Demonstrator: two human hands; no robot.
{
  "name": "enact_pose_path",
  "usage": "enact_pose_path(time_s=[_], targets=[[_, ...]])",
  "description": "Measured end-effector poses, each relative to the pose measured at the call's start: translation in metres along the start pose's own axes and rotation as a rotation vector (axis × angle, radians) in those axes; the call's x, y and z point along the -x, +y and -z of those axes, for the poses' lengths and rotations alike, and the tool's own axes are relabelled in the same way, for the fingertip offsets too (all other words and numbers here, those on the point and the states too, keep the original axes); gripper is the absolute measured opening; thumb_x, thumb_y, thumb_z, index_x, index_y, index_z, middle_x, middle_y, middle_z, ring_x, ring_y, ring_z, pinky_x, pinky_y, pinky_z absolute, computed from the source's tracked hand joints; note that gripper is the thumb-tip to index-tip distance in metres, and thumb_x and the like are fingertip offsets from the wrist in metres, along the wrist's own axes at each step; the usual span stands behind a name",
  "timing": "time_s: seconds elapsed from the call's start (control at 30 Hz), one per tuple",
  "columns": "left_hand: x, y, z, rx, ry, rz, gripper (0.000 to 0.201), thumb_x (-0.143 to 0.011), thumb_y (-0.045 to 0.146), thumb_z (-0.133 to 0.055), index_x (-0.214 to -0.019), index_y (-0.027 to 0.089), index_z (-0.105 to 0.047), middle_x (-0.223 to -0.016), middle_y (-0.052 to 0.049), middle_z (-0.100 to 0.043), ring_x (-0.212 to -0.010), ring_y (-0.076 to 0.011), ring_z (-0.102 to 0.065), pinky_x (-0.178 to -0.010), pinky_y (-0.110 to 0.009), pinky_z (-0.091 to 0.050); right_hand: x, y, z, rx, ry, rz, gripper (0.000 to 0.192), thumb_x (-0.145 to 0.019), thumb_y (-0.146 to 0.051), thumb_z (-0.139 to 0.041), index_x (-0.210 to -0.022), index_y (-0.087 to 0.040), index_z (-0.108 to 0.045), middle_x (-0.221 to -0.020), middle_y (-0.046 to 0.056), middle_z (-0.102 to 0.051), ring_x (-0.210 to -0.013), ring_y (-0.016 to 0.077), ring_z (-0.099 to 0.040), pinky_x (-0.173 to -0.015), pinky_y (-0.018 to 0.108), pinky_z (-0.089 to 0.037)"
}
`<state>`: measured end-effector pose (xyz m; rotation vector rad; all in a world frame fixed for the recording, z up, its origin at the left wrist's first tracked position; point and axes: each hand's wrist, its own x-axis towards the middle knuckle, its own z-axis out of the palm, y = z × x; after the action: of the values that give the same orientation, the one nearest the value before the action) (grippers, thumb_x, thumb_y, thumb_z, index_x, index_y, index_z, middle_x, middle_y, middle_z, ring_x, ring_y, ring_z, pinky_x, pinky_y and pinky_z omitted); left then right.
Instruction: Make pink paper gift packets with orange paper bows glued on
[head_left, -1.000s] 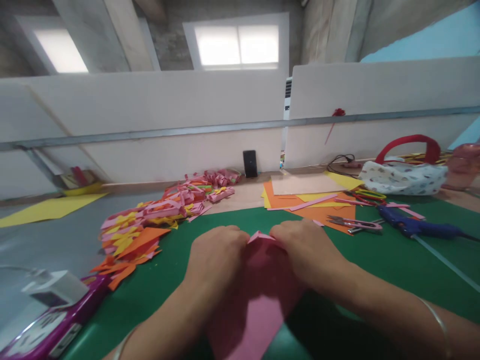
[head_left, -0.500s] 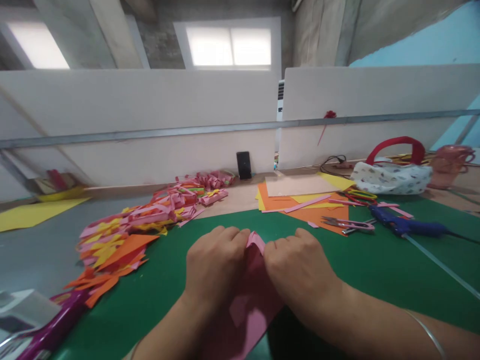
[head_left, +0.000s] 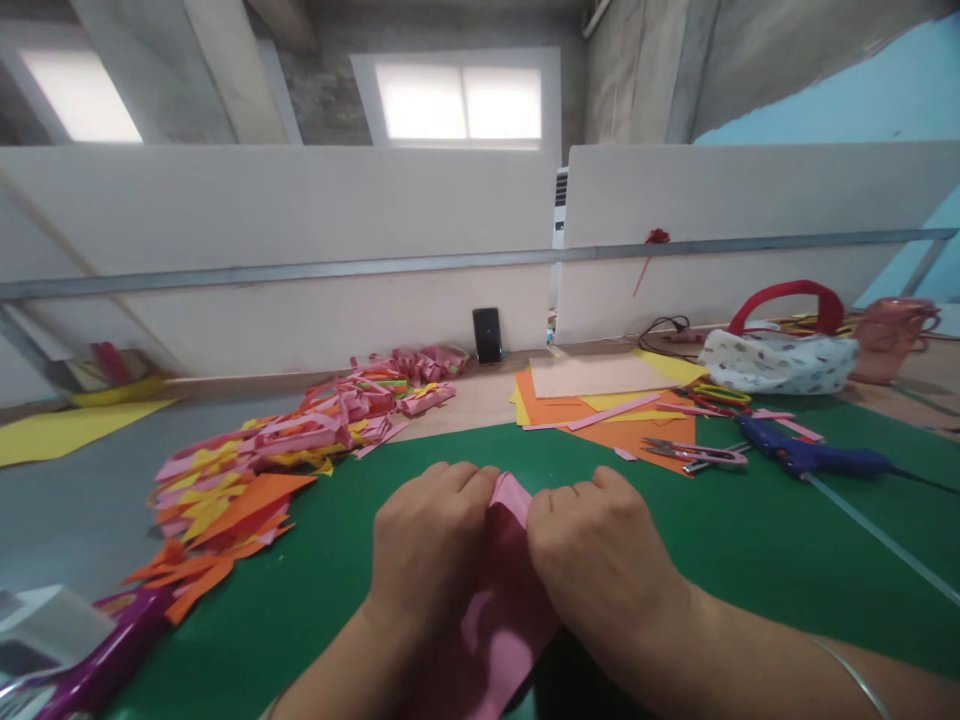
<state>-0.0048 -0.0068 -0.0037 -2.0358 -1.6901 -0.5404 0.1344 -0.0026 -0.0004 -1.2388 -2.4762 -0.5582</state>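
Observation:
Both hands pinch a pink paper sheet over the green cutting mat. My left hand grips the sheet's left side, fingers curled over its top edge. My right hand holds the right side, knuckles up, close against the left hand. A folded corner of the paper pokes up between the two hands. The lower part of the sheet hangs toward me, partly hidden by my wrists.
A heap of pink, yellow and orange paper strips lies at the left. Orange and yellow sheets, small scissors and a blue glue gun lie at the right. A patterned bag with red handle stands behind; a phone leans on the partition.
My hands have drawn closer together on the pink sheet, and the paper has been folded narrower between them. The view has shifted slightly to the right.

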Motion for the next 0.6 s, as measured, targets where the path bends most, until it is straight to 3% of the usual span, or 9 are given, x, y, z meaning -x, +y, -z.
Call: enact_pose_path(time_s=[0.2, 0.37, 0.6], targets=[[-0.0005, -0.0004, 0.0048, 0.152, -0.103, 0.078, 0.030, -0.066, 0.010, -0.052, -0.085, 0.028, -0.068, -0.082, 0.002, -0.068, -0.081, -0.0195, -0.059, -0.062, -0.027, -0.040, 0.0019, -0.0023, 0.0024, 0.026, 0.139, 0.002, 0.018, -0.058, 0.001, -0.049, -0.054, -0.015, -0.057, -0.048, 0.006, -0.060, -0.042, 0.0163, -0.051, -0.053, 0.033, -0.035], [-0.0003, 0.0000, 0.0049, 0.236, -0.116, 0.134, 0.036, -0.064, 0.009, -0.051, -0.089, 0.029, -0.068, -0.083, 0.002, -0.068, -0.082, -0.0192, -0.057, -0.066, -0.028, -0.041, 0.0023, -0.0013, 0.0024, 0.017, 0.142, 0.006, 0.017, -0.057, 0.001, -0.049, -0.055, -0.015, -0.057, -0.048, 0.006, -0.060, -0.042, 0.0163, -0.052, -0.053, 0.032, -0.035], [-0.0037, 0.0040, 0.0062, 0.187, -0.150, 0.153, 0.028, -0.069, 0.013, -0.050, -0.082, 0.029, -0.069, -0.083, 0.002, -0.068, -0.083, -0.0181, -0.056, -0.062, -0.026, -0.037, 0.0022, -0.0049, -0.0004, 0.012, 0.092, 0.017, 0.017, -0.059, 0.001, -0.050, -0.057, -0.014, -0.058, -0.050, 0.006, -0.060, -0.043, 0.0156, -0.052, -0.054, 0.031, -0.034]])
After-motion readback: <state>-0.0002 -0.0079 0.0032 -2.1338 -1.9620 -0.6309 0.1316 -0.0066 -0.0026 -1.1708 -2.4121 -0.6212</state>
